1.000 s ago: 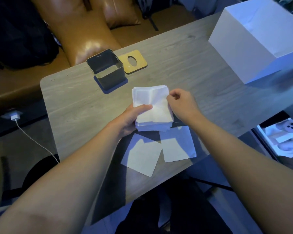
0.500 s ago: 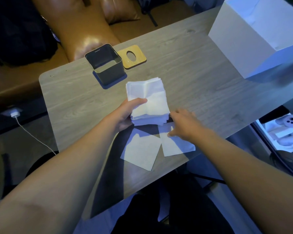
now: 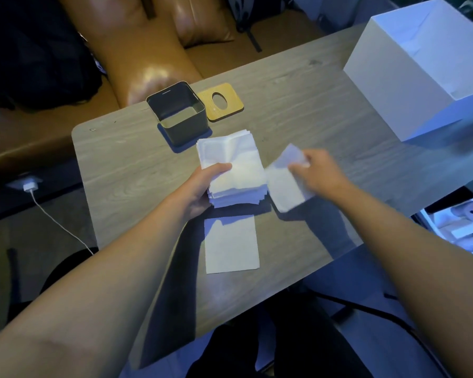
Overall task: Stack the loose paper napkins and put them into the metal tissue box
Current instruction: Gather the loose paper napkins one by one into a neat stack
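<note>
Since half a second ago, one loose napkin (image 3: 286, 186) has left the table surface and is now pinched in the right hand (image 3: 316, 173), raised and tilted just beside the napkin stack (image 3: 234, 165) at its 3 o'clock side; its image is motion-blurred. Napkin stack: held in the left hand (image 3: 202, 190), thumb curled over the top sheet, remaining fingers under the stack and hidden from view. One loose napkin on the table (image 3: 231, 245) lies flat at 6 o'clock from the stack, near the table's front edge. Metal tissue box (image 3: 176, 115): open-topped, upright, at 11 o'clock from the stack, close to it but apart. Wooden lid (image 3: 221, 102), with an oval opening, lies flat, touching or just beside the box at its 3 o'clock side. White open carton (image 3: 410, 77) stands at 2 o'clock, well apart. All items rest on the wood-grain table (image 3: 311, 110). A brown leather sofa (image 3: 148, 50) lies beyond the table at 12 o'clock. A white charger and cable (image 3: 29, 186) lie on the floor at 9 o'clock.
</note>
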